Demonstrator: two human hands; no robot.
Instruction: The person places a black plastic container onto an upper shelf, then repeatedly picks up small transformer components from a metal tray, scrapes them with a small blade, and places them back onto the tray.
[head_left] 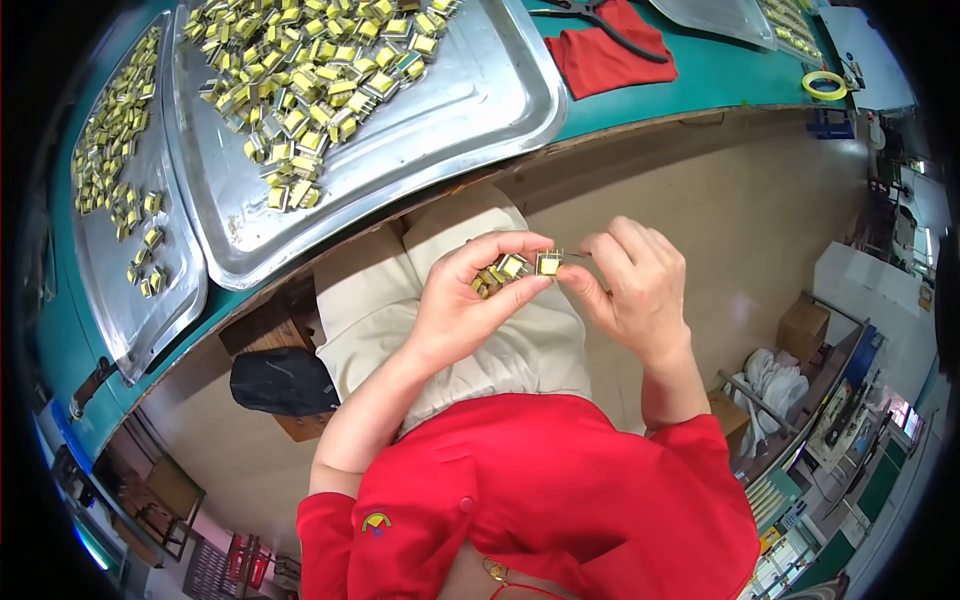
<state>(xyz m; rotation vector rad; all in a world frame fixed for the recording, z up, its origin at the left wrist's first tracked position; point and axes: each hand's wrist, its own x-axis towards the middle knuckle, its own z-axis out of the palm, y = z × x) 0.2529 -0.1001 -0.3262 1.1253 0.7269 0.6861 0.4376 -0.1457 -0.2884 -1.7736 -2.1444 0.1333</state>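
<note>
Above my lap, my left hand [465, 295] is closed around several small yellow-wrapped transformers [490, 278]. Between its thumb and forefinger it pinches one more transformer [549, 263], whose metal pins point outward. Just right of that piece, my right hand [632, 285] is closed, with thumb and forefinger at a thin metal tool [577, 255], perhaps tweezers or a pick. The tool's tip is close to the pins; whether it touches them I cannot tell. My right palm is hidden.
On the green table [725, 85], a large metal tray [470, 110] holds a heap of transformers [320, 70]. A second tray [165, 300] with more stands left. Pliers [630, 40] lie on a red cloth [610, 60]. A yellow tape roll [824, 86] is near the right end.
</note>
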